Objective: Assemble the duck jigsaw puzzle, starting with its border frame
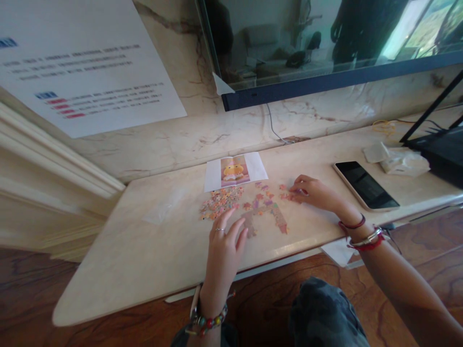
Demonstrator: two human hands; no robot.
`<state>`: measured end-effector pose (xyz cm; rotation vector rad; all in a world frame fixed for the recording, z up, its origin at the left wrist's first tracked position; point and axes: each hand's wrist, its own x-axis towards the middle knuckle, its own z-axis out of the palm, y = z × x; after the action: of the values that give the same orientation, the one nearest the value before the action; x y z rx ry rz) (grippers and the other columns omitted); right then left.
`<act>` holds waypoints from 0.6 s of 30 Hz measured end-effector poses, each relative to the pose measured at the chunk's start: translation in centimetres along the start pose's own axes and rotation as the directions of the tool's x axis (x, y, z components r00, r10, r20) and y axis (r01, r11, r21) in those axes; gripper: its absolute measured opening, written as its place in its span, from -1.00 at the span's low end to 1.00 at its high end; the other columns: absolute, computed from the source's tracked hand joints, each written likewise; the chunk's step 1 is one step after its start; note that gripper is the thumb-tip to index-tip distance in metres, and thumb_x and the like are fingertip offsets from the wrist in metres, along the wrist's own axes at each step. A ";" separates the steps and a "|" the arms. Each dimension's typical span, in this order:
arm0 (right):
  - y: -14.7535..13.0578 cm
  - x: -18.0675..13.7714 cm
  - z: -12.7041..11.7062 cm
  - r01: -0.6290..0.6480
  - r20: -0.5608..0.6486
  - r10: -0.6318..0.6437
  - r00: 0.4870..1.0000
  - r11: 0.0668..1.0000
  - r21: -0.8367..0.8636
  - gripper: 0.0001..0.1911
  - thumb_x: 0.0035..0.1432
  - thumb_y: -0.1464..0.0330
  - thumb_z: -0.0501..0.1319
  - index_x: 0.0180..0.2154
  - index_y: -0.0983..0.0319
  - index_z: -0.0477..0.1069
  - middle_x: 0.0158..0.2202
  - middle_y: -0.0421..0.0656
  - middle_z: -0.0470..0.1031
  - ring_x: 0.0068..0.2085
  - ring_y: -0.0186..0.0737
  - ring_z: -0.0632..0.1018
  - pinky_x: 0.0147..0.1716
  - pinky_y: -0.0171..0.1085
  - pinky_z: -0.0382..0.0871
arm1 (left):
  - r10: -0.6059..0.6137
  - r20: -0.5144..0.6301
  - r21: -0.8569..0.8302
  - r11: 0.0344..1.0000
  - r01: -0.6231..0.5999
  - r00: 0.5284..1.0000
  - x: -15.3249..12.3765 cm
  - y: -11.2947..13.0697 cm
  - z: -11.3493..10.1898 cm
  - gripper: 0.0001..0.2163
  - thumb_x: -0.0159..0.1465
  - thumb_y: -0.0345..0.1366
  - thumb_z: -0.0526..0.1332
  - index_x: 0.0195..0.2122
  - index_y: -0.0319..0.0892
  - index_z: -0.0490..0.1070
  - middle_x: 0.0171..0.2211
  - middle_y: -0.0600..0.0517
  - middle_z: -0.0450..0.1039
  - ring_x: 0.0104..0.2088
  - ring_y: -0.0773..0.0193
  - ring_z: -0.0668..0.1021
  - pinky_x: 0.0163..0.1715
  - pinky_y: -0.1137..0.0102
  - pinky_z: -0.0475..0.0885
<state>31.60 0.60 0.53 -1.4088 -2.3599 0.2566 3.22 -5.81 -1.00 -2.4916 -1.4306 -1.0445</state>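
Small colourful jigsaw pieces (221, 202) lie scattered on a pale marble ledge (144, 250), with a partly joined strip (279, 219) to their right. My left hand (224, 243) lies flat with fingers spread, its fingertips at the near edge of the pile. My right hand (314, 193) rests further right, fingertips pinched on a loose puzzle piece (294, 192). A reference picture sheet (235, 171) with a yellow cartoon figure lies just behind the pieces.
A dark phone (365, 185) lies face up to the right. Crumpled white wrapping (398, 161) and a black stand (439, 149) sit at far right. A clear plastic bag (162, 212) lies left of the pieces. A screen (325, 43) and printed poster (83, 62) hang on the wall.
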 end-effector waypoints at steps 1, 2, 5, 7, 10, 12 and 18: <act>0.0 0.0 0.1 0.006 0.000 -0.006 1.000 1.000 0.010 -0.86 0.06 0.37 0.16 -0.36 0.20 0.48 -0.35 -0.12 0.44 -0.38 -0.29 0.46 -0.36 -0.32 0.34 | -0.005 -0.010 0.009 1.000 0.005 1.000 0.0 -0.3 -0.1 -0.85 0.20 -0.36 0.11 -0.21 -0.18 0.37 -0.03 -0.13 0.28 0.00 0.07 0.36 -0.03 0.08 0.34; -0.1 0.0 0.2 0.005 -0.002 -0.005 1.000 1.000 0.015 -0.88 0.05 0.36 0.17 -0.38 0.21 0.48 -0.35 -0.12 0.44 -0.38 -0.29 0.46 -0.37 -0.32 0.34 | -0.008 -0.017 0.015 1.000 0.008 1.000 0.0 -0.6 -0.2 -0.86 0.20 -0.36 0.11 -0.22 -0.17 0.38 -0.04 -0.12 0.28 0.00 0.07 0.36 -0.04 0.09 0.35; -0.5 -0.3 0.2 -0.021 -0.026 0.022 0.999 1.000 0.008 -0.88 0.05 0.36 0.17 -0.42 0.24 0.46 -0.38 -0.12 0.45 -0.40 -0.29 0.46 -0.38 -0.32 0.34 | -0.014 -0.006 0.015 1.000 0.015 1.000 -0.1 -1.0 -0.2 -0.86 0.19 -0.37 0.12 -0.22 -0.17 0.39 -0.03 -0.11 0.29 0.01 0.07 0.36 -0.04 0.10 0.36; -1.2 -0.6 0.0 -0.029 -0.054 0.030 0.998 1.000 0.007 -0.87 0.07 0.35 0.16 -0.41 0.25 0.45 -0.39 -0.11 0.46 -0.39 -0.28 0.47 -0.38 -0.32 0.34 | -0.015 0.019 0.011 1.000 0.014 1.000 -0.1 -1.0 -0.2 -0.85 0.19 -0.38 0.11 -0.22 -0.18 0.39 -0.03 -0.12 0.28 0.02 0.07 0.35 -0.03 0.10 0.35; -3.0 -1.2 -0.3 -0.010 -0.073 0.014 0.997 0.999 0.046 -0.84 0.11 0.33 0.13 -0.34 0.26 0.43 -0.38 -0.12 0.48 -0.38 -0.29 0.48 -0.37 -0.32 0.34 | -0.009 0.060 0.003 1.000 0.009 0.998 -0.2 -0.7 -0.2 -0.85 0.20 -0.41 0.10 -0.22 -0.20 0.39 -0.02 -0.13 0.28 0.04 0.08 0.33 0.00 0.09 0.32; -4.6 -1.7 -0.3 0.039 -0.055 -0.034 0.998 0.995 0.089 -0.83 0.14 0.33 0.10 -0.29 0.26 0.42 -0.36 -0.12 0.49 -0.36 -0.31 0.48 -0.35 -0.33 0.34 | -0.006 0.083 -0.009 1.000 0.007 0.996 -0.2 -0.5 -0.2 -0.85 0.19 -0.43 0.11 -0.23 -0.22 0.39 -0.03 -0.14 0.29 0.03 0.09 0.33 0.01 0.10 0.31; -7.8 -2.5 1.0 0.185 -0.021 -0.184 0.983 0.970 0.160 -0.78 0.19 0.34 0.03 -0.31 0.24 0.43 -0.34 -0.09 0.48 -0.31 -0.28 0.49 -0.29 -0.29 0.37 | -0.018 0.110 -0.035 0.999 0.022 0.994 -0.3 -0.3 -0.4 -0.84 0.16 -0.47 0.12 -0.25 -0.19 0.41 -0.04 -0.11 0.30 0.01 0.09 0.35 -0.02 0.09 0.34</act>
<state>25.93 -5.34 1.76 -1.1065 -2.3864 0.3811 2.70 -6.01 -0.92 -2.6037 -1.4811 -0.9586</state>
